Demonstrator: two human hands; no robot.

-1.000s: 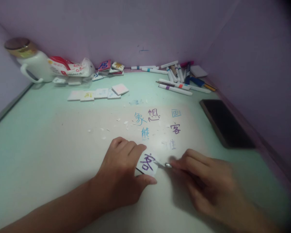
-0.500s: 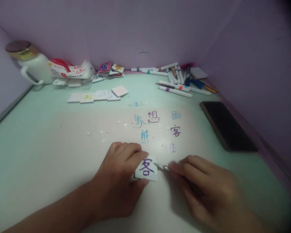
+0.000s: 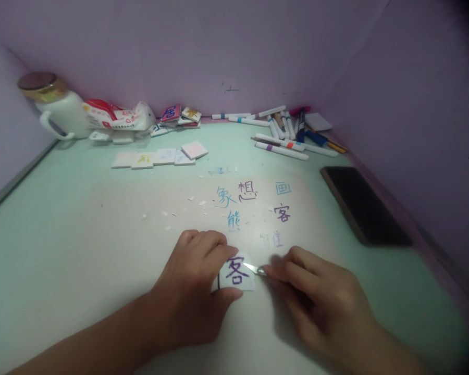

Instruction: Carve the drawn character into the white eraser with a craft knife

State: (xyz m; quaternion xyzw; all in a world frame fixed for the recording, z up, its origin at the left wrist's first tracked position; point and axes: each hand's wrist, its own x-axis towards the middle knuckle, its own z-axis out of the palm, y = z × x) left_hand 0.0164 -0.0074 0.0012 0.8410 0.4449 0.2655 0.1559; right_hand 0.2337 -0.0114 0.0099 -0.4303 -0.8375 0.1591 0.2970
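Note:
My left hand (image 3: 193, 286) pinches a small white tile (image 3: 236, 272) that bears a purple written character, holding it just above the tabletop. My right hand (image 3: 316, 302) is closed round a thin metal blade (image 3: 255, 269), whose tip rests on the tile's right edge. Both hands lie near the front of the pale green table (image 3: 62, 224). Blue and purple characters (image 3: 254, 205) are written on the table just behind the hands.
White chips (image 3: 172, 208) lie scattered behind my left hand. A row of white tiles (image 3: 158, 156), a white jug (image 3: 60, 107), a plastic bag (image 3: 115, 115) and stacked tiles (image 3: 177, 114) sit at the back. Several marker pens (image 3: 283, 135) lie back right, beside a dark phone (image 3: 363, 203).
The tile has turned a little in my left hand so its character faces me more squarely. My right hand with the blade has shifted slightly left onto the tile's edge.

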